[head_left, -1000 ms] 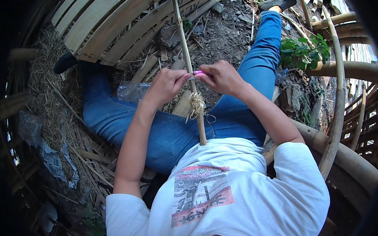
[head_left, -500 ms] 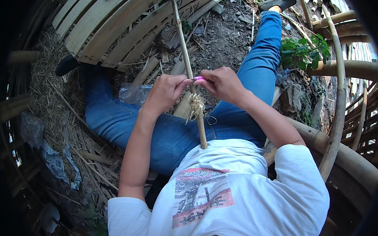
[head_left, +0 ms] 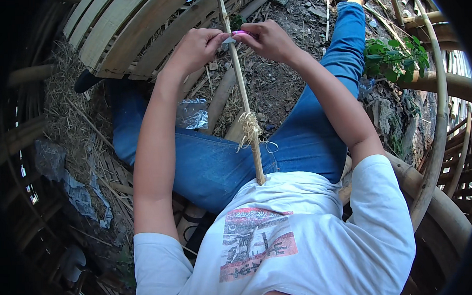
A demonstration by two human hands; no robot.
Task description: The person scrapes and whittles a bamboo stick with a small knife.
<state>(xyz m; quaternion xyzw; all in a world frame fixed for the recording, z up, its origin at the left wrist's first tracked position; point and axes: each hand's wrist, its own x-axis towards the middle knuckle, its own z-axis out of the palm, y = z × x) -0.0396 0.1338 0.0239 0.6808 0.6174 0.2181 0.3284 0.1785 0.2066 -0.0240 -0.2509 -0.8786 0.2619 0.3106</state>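
A thin bamboo stick [head_left: 243, 90] runs from my waist, where its near end rests against my shirt, up past both hands. Curled shavings [head_left: 251, 127] cling in a bunch to its lower part. My right hand [head_left: 266, 40] is closed round the pink handle of a small knife [head_left: 239, 32]. The pale blade lies across the stick. On the other side my left hand [head_left: 197, 47] is closed, thumb and fingers pinching at the blade's far end; the exact grip is partly hidden.
A slatted wooden panel [head_left: 119, 40] stands at the far left. Clear plastic [head_left: 192, 113] lies beside my bent left leg. Thick bamboo poles [head_left: 436, 104] and a leafy green plant [head_left: 396, 58] are to the right. Straw [head_left: 68, 101] and grey cloth-like scraps [head_left: 80, 194] cover ground at left.
Both hands have moved away from my body, farther up the stick, with the knife. The bunch of shavings stays on the stick's lower part, and my arms are now straighter.
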